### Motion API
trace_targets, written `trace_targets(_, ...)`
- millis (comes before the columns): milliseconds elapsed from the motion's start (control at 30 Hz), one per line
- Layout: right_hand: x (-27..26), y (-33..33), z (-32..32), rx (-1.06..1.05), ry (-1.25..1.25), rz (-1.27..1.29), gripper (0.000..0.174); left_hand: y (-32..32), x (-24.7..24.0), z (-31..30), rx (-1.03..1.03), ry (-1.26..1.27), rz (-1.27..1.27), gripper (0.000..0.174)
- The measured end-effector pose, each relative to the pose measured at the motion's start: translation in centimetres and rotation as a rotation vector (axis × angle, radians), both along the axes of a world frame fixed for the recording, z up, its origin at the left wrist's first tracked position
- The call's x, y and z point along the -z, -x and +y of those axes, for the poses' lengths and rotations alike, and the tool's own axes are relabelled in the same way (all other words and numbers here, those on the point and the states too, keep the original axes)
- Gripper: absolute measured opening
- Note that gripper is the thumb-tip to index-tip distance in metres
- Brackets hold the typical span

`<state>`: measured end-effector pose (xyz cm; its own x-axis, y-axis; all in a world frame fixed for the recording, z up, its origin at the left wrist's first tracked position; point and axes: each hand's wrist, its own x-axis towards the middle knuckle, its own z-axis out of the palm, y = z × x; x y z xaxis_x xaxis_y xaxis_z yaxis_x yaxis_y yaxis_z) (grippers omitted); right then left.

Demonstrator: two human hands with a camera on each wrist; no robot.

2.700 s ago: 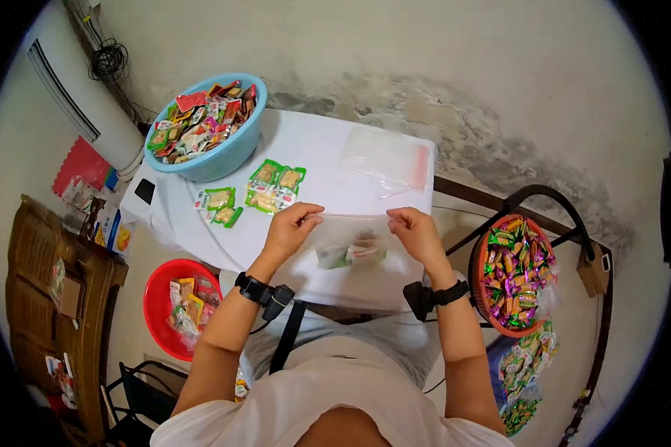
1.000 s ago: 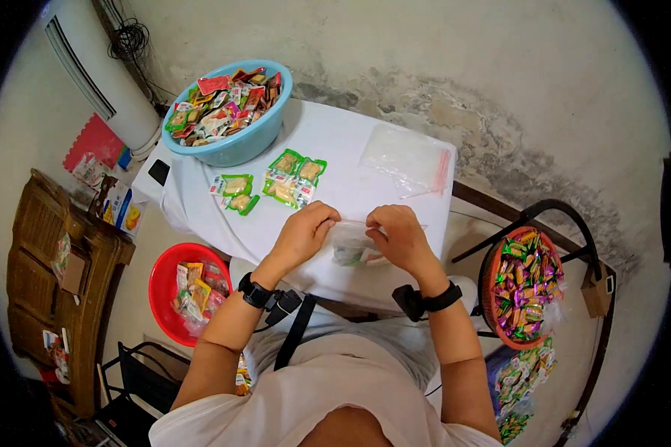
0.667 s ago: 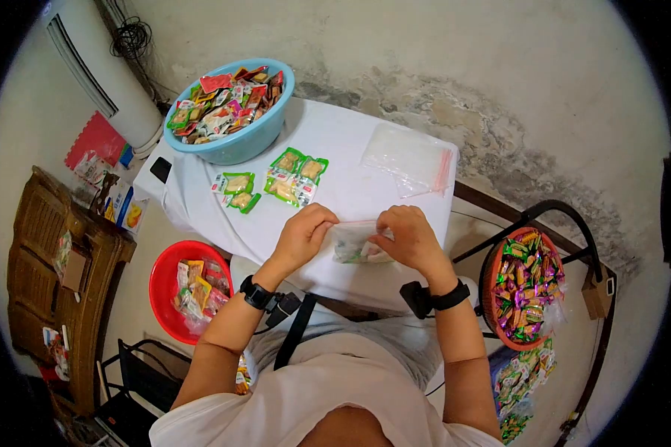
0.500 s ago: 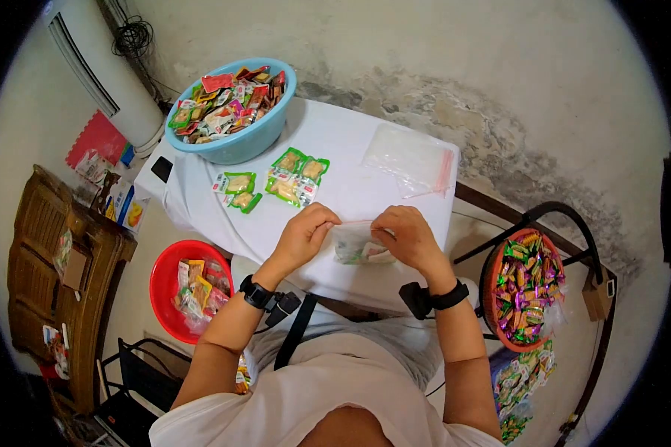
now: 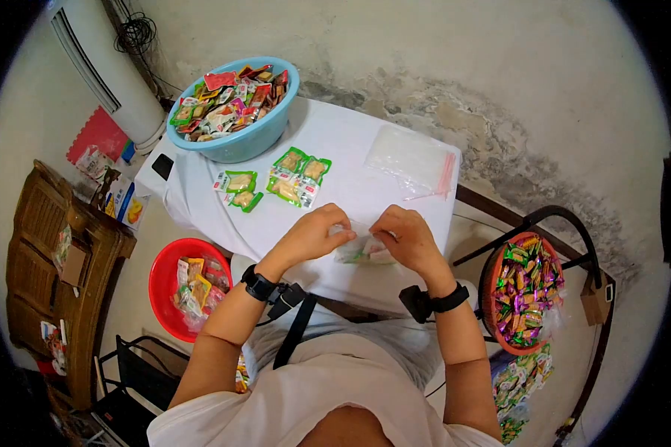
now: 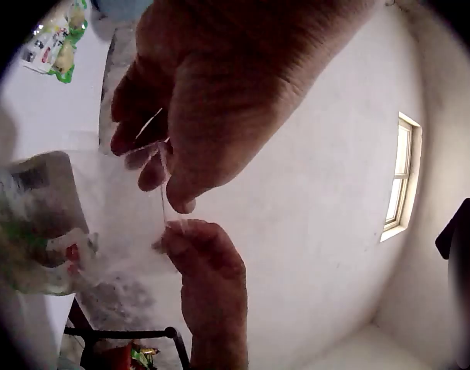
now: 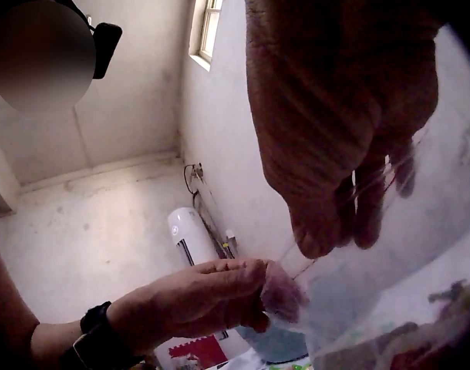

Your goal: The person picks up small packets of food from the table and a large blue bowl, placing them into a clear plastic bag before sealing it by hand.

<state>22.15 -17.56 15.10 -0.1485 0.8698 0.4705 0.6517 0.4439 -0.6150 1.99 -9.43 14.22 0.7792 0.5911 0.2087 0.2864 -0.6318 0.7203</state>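
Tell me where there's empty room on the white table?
Bare patches: between green snack packets and empty zip bags; between packets and left hand. Crowded: around the blue basin, and in front, where right hand and left pinch the filled bag.

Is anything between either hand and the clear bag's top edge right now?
Nothing visible stands between them. The left hand and the right hand both pinch the top edge of the clear bag, which has snack packets inside.
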Motion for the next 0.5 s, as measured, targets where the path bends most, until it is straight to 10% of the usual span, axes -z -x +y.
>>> trace_targets(500,-0.7,-0.3,-0.8,0.01,-0.043,-0.07,0.013,0.5,0.2,-1.0,-0.133,0.103,-0.158,0.01)
